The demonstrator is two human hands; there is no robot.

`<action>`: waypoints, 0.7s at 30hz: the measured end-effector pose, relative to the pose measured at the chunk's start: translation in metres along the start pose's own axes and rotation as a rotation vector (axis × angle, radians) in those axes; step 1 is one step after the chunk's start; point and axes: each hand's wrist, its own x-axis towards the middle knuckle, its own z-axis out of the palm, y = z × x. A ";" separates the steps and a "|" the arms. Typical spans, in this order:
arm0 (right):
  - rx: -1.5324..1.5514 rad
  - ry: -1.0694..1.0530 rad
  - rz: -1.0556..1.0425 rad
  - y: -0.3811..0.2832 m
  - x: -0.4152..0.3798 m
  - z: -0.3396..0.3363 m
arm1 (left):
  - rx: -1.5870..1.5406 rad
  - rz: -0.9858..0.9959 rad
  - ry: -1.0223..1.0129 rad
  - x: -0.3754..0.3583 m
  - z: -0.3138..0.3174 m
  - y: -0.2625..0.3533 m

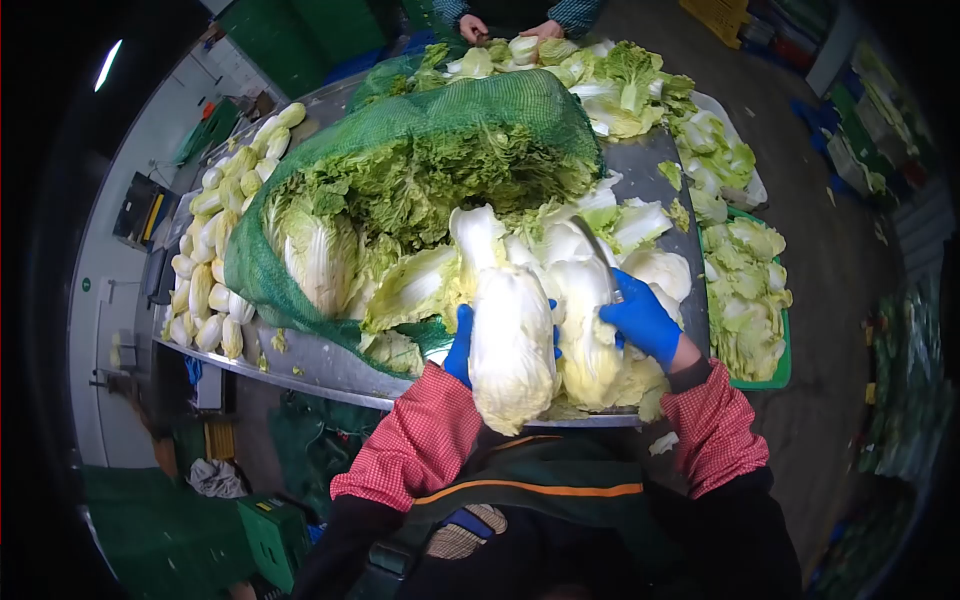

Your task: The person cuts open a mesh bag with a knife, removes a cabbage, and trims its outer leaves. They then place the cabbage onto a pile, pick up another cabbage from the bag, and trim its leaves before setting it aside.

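Note:
My left hand, in a blue glove, is wrapped round a pale Chinese cabbage held close to my body; blue fingertips show on its far side. A knife with a dark curved blade is in my right hand, also blue-gloved, beside a second white cabbage. Loose outer leaves lie around both cabbages. Just beyond them a green net sack lies open on its side, with leafy cabbages inside.
Trimmed cabbages are piled on the left of the metal table. A green crate and a white tub of leaves stand right. Across the table are another person's hands near more leaves.

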 end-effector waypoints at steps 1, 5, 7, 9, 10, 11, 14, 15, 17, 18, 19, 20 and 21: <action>-0.248 0.126 -0.093 -0.002 -0.001 0.003 | 0.037 -0.004 0.010 0.000 -0.003 0.004; -0.450 0.226 -0.225 -0.061 -0.022 0.029 | 0.296 0.065 0.227 0.008 -0.016 0.032; -0.116 0.003 -0.132 -0.080 -0.024 0.037 | 0.579 0.110 0.375 0.005 0.008 0.036; 0.076 -0.023 -0.132 -0.083 -0.025 0.042 | 0.597 0.171 0.213 0.003 -0.001 0.040; 0.138 -0.034 -0.158 -0.082 -0.024 0.042 | 0.560 0.177 0.181 0.003 -0.004 0.041; 0.203 -0.051 -0.181 -0.080 -0.023 0.044 | 0.522 0.182 0.156 -0.001 -0.006 0.040; -0.003 0.004 -0.099 -0.071 -0.019 0.057 | 0.434 0.076 0.483 -0.001 -0.001 0.026; -0.120 0.038 -0.155 -0.066 -0.017 0.059 | 0.441 0.052 0.573 -0.001 -0.005 0.023; -0.355 0.100 -0.252 -0.054 -0.015 0.061 | 0.584 0.157 0.370 -0.003 -0.020 0.017; -0.338 0.074 -0.196 -0.052 -0.015 0.061 | 0.663 0.214 0.335 -0.003 -0.020 0.015; -0.305 0.067 -0.200 -0.052 -0.016 0.060 | 0.745 0.273 0.297 -0.001 -0.019 0.015; -0.272 0.059 -0.206 -0.051 -0.016 0.059 | 0.807 0.305 0.302 0.000 -0.019 0.015; -0.239 0.051 -0.210 -0.050 -0.016 0.059 | 0.870 0.337 0.309 -0.001 -0.019 0.015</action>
